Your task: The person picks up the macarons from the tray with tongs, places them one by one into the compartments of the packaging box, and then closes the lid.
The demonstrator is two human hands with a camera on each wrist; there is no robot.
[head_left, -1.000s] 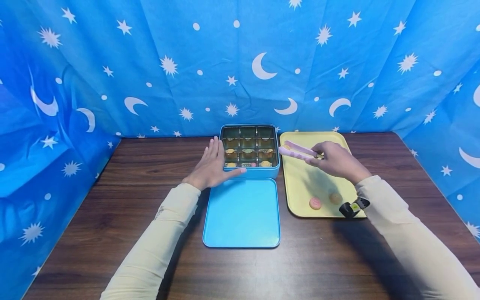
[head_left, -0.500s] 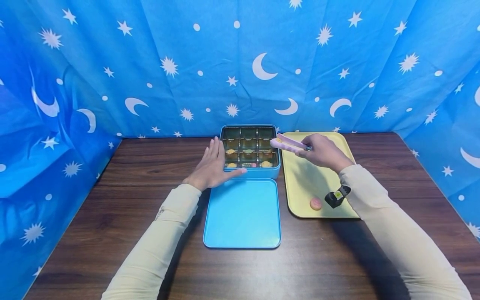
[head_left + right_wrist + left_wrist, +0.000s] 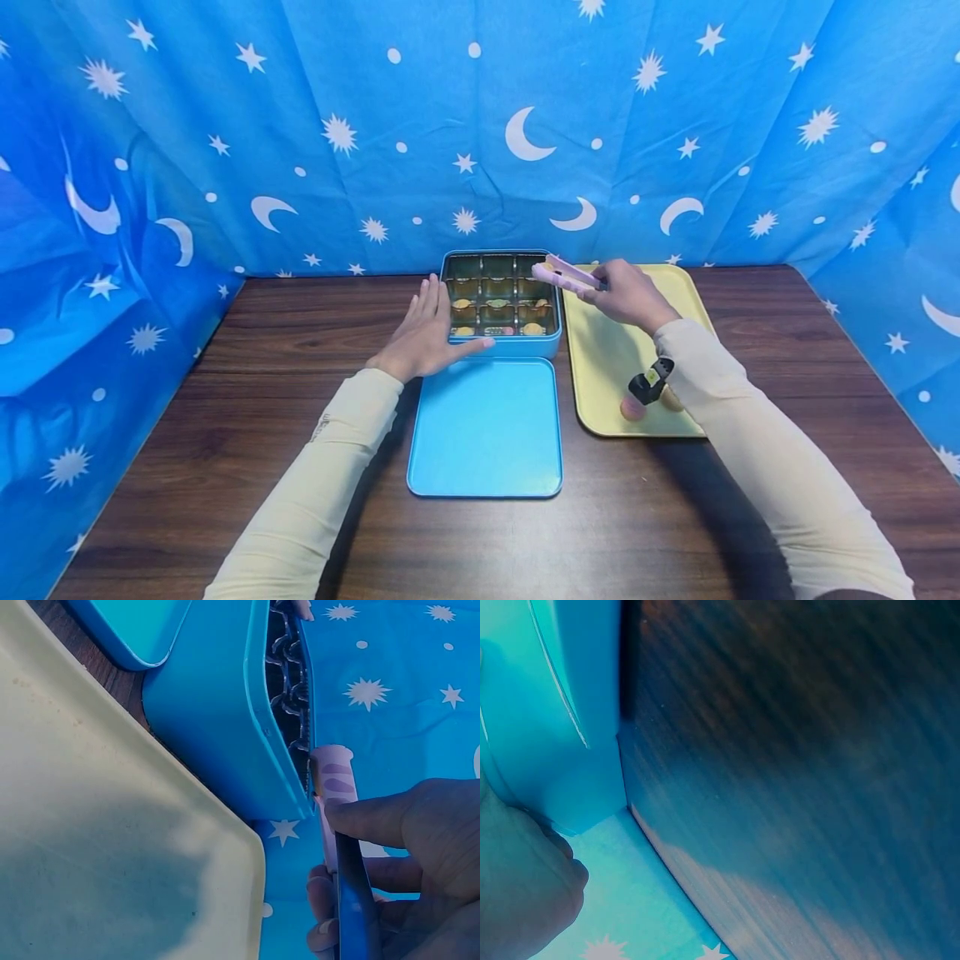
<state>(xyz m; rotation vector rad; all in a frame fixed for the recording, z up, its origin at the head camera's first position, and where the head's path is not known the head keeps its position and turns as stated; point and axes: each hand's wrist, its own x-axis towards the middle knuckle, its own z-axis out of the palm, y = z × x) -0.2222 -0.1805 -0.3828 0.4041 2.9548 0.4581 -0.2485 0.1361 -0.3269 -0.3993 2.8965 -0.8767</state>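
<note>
My right hand (image 3: 633, 296) grips pink tongs (image 3: 572, 277). Between the tongs' tips is a small yellowish piece (image 3: 548, 267), probably a cookie, largely hidden. The tips hang over the back right of an open blue tin (image 3: 506, 347), whose clear divider splits it into several compartments. Front and middle compartments hold small cookies (image 3: 533, 329). Straight-fingered, my left hand (image 3: 420, 337) rests against the tin's left side, its thumb along the front. In the right wrist view the tongs (image 3: 334, 776) stand beside the tin's rim, thumb and fingers around the handles.
A blue lid (image 3: 486, 429) lies in front of the tin. To the right is a yellow tray (image 3: 600, 375) with a pink cookie (image 3: 632, 408) and a tan one (image 3: 671, 400) partly behind the sleeve. A blue star-patterned curtain (image 3: 420, 100) hangs behind the wooden table (image 3: 300, 467).
My right hand has moved left and slightly up, taking the tongs and their piece from over the tray to above the tin. The left hand has stayed put.
</note>
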